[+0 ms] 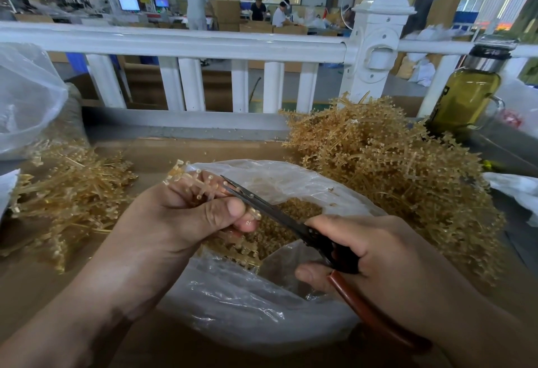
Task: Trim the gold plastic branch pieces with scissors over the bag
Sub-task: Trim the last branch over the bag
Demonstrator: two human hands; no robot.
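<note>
My left hand grips a small bunch of gold plastic branch pieces above a clear plastic bag. My right hand holds dark scissors with red-brown handles. Their blades point up and left, and the tips lie against the held bunch. Inside the bag lie gold trimmed bits. A big heap of gold branches sits to the right. A smaller pile of gold branches lies to the left.
The bag rests on a brown cardboard surface. A white railing runs behind it. A glass bottle of yellow-green liquid stands at the far right. Another clear bag sits at the far left. People work among boxes in the background.
</note>
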